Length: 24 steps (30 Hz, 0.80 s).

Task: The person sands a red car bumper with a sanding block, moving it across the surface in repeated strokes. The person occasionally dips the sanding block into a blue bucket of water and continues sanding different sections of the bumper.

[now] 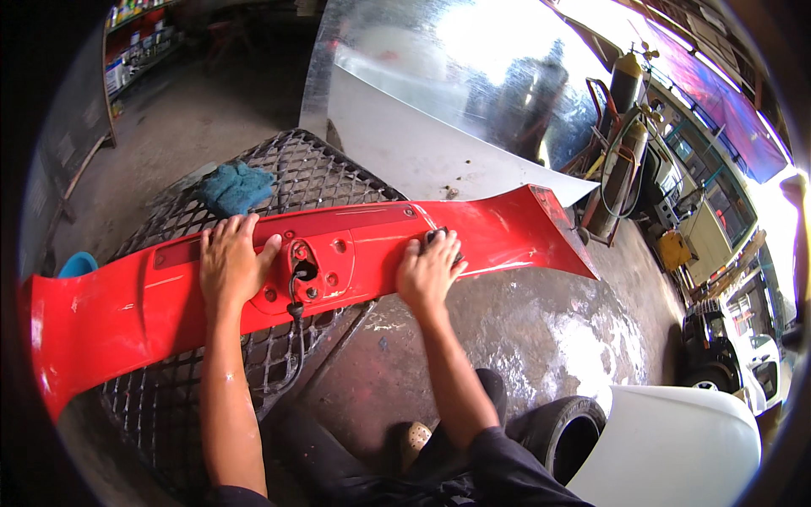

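Observation:
A long red car spoiler (363, 262) lies across a black metal mesh stand (296, 173), its right end reaching past the mesh. My left hand (232, 266) rests flat on its left-middle part, fingers spread and holding nothing. Between my hands, a recess with an opening lets out a black cable (297, 338), which hangs down over the near edge. Right of that recess, my right hand (429, 269) presses a small dark pad (442, 236) against the red surface. The fingers cover most of the pad, so its exact kind cannot be made out.
A teal cloth (236, 188) lies on the mesh beyond the spoiler. A blue bowl (78, 264) shows at the left. Large sheet-metal panels (405, 127) lean behind; gas cylinders (621, 169) stand at the right. A tyre (579, 435) and a white panel (676, 448) lie near my legs.

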### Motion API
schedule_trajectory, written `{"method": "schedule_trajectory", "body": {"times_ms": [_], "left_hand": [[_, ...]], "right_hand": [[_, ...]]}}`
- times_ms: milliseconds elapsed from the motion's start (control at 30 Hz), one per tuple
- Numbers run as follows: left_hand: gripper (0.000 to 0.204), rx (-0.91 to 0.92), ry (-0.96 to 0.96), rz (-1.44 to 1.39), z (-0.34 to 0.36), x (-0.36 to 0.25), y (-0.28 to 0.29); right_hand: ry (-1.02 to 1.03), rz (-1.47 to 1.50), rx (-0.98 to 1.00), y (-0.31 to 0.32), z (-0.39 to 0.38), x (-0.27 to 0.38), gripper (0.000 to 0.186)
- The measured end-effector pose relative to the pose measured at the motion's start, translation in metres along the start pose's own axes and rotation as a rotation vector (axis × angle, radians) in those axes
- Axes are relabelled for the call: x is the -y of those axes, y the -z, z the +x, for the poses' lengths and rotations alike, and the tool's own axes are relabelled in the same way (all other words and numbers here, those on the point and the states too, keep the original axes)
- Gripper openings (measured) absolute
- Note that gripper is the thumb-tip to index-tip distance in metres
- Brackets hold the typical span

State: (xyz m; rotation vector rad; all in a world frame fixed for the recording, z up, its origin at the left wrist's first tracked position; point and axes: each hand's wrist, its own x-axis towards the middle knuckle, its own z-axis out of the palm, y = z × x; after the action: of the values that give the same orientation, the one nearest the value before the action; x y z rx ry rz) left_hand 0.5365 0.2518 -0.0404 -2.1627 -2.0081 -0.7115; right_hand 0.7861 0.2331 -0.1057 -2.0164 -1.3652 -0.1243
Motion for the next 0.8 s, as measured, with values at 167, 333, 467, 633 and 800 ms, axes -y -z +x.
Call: {"method": "schedule_trajectory", "body": {"times_ms": [167,333,467,633,800], "left_hand": [[0.052,-0.004,-0.026,0.011,0.0,0.001,-0.002],[0.053,-0.002,-0.008,0.028,-0.002,0.0,-0.001],[0.054,0.033,-0.018,0.022,-0.002,-0.002,0.001],[0.054,0.021,0.024,0.016,-0.001,-0.002,0.003],[0.057,0.026,0.004,0.075,-0.002,0.0,0.002]], "right_hand": [[0.408,-0.089,0.127,0.005,-0.047,0.013,0.076],[0.028,-0.046,-0.006,0.001,-0.018,0.001,0.072],[0.27,-0.087,0.063,0.003,-0.045,0.013,0.073],[-0.027,-0.071,0.036,0.007,-0.028,0.007,0.066],[0.325,-0.111,0.245,0.015,-0.079,0.035,0.062]]}}
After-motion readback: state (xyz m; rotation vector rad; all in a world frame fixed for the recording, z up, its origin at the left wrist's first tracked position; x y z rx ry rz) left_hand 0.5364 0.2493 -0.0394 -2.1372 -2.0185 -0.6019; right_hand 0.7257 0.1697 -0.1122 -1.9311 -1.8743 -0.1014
